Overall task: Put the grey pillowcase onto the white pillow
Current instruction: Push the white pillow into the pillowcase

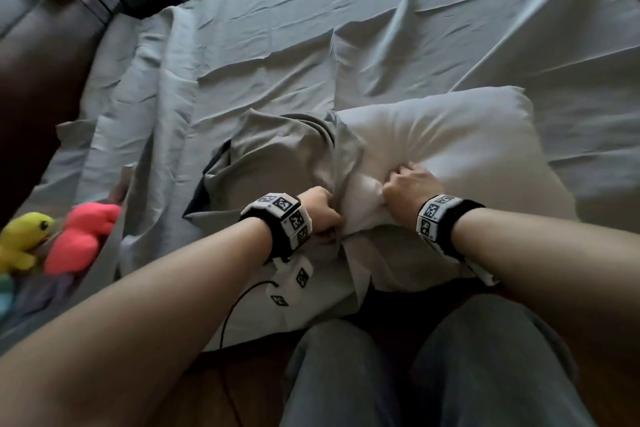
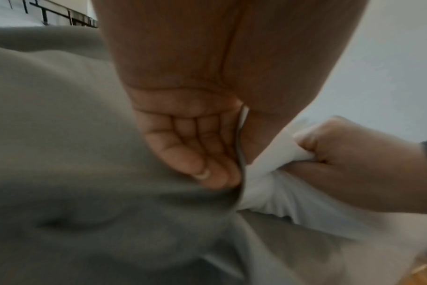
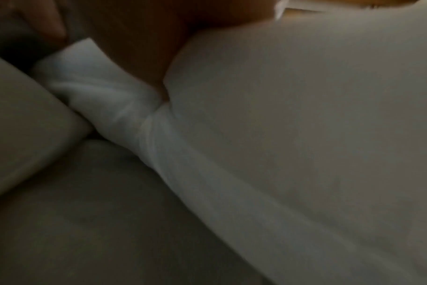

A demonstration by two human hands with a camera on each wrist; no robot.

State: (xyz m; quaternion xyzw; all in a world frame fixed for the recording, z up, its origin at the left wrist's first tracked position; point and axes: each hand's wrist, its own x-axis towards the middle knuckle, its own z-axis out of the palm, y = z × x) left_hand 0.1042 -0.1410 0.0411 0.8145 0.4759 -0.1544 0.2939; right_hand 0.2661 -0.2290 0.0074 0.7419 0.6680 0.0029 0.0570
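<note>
The white pillow (image 1: 460,149) lies on the bed in front of me, its near left corner bunched up. My right hand (image 1: 408,189) grips that bunched corner in a fist, seen also in the left wrist view as the right hand (image 2: 349,158) clutching white pillow fabric (image 2: 278,154). The grey pillowcase (image 1: 277,156) lies crumpled to the pillow's left. My left hand (image 1: 320,215) grips the pillowcase's edge right beside the pillow corner; its fingers (image 2: 195,154) curl around the grey pillowcase (image 2: 73,135). The right wrist view shows the twisted pillow corner (image 3: 105,96), blurred.
A wrinkled grey sheet (image 1: 311,38) covers the bed. A yellow plush toy (image 1: 22,239) and a pink plush toy (image 1: 81,236) lie at the left edge. A dark headboard (image 1: 41,62) stands far left. My knees (image 1: 433,367) are against the near bed edge.
</note>
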